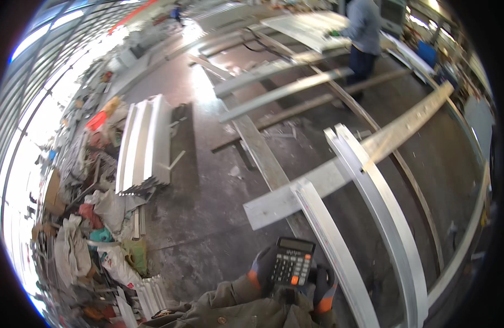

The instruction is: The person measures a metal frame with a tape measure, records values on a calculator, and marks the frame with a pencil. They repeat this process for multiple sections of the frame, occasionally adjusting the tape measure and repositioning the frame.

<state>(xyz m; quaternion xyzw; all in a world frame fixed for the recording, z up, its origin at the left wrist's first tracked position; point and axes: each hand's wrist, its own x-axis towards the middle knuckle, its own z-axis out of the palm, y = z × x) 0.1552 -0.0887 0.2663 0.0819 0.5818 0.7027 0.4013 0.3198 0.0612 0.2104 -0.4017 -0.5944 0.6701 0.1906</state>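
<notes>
Calculator (293, 263): black, held low in the view above the grey floor (208, 218). Long axis runs near-vertical in the picture; display end points away from the person, keypad end toward the body. Left hand (261, 269) and right hand (324, 288), both gloved, grip its sides, apparently closed around it. Curved metal rails (372, 218) lie just beside.

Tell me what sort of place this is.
Most likely a metal fabrication workshop. Long metal profiles lie across a bare concrete floor, a stack of pale ribbed sheets sits beside heaps of scrap, and the gloved left hand holds a calculator.
</notes>
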